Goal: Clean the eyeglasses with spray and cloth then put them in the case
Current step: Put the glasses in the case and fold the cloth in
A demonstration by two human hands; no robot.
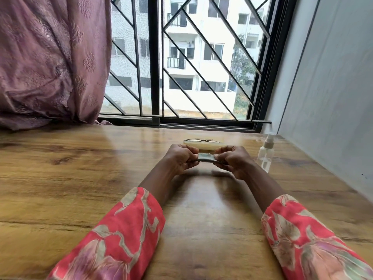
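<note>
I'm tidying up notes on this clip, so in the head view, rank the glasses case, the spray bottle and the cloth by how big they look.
1. Glasses case, widest, though partly hidden behind the hands.
2. Spray bottle, tall but narrow; close to the case, so this order is unsure.
3. Cloth, only a folded strip shows between the left hand and right hand.

Daylight enters through the barred window [193, 57] ahead, bright and diffuse. The wooden table [60, 168] carries a pale sheen of glare down its centre, with soft shadows beneath the forearms. Wide-angle distortion bows the frame's edges. Slight softness affects the whole picture; the near sleeves [121, 235] blur most.
</note>
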